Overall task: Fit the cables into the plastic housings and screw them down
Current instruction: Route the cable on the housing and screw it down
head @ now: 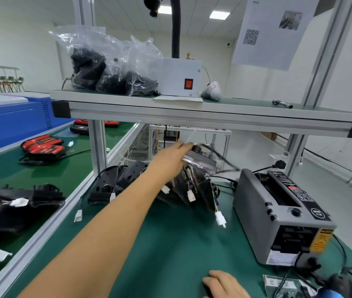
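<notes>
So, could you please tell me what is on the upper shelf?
Bags of black parts, a white box with red switch and a dark tool; behind them is hidden.

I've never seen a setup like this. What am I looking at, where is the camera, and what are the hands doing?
There is no robot. This is one picture from a camera worn on a person's head, looking down at a workbench. The left hand reaches forward and holds a blurred part trailing a black cable, above a pile of black plastic housings with wired white connectors. The right hand rests on the green mat, holding nothing. A grey machine stands at the right. Bags of black parts sit on the shelf above.
</notes>
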A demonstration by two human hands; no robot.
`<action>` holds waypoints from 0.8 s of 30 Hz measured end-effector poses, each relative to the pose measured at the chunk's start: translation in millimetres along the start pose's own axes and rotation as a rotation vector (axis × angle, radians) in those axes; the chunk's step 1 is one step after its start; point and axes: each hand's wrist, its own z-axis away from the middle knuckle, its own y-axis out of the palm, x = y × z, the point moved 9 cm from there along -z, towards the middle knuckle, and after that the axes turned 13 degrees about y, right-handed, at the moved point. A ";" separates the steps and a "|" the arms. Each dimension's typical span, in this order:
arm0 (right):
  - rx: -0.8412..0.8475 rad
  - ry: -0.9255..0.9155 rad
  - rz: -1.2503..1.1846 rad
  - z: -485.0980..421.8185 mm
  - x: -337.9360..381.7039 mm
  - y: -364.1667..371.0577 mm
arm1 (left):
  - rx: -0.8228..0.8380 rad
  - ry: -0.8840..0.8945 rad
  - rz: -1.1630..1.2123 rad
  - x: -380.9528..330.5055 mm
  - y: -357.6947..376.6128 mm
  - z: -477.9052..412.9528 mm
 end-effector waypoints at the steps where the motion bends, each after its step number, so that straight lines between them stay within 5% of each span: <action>1: -0.069 0.045 -0.052 3.4 1.3 -3.2 | -0.015 -0.038 0.023 8.3 -7.3 5.5; 3: -0.143 0.052 0.007 23.0 -13.5 -1.1 | -0.038 -0.125 0.051 25.4 -19.8 16.3; 6: 0.067 0.042 0.049 25.2 -13.5 22.3 | -0.113 -0.243 0.117 46.8 -36.9 33.2; 16: 0.045 0.027 0.099 25.3 -22.0 15.0 | -0.376 -0.525 0.394 80.4 -76.5 106.5; 24: 0.091 0.068 0.029 28.0 -17.0 1.5 | -0.419 -0.479 0.409 31.2 -91.1 172.2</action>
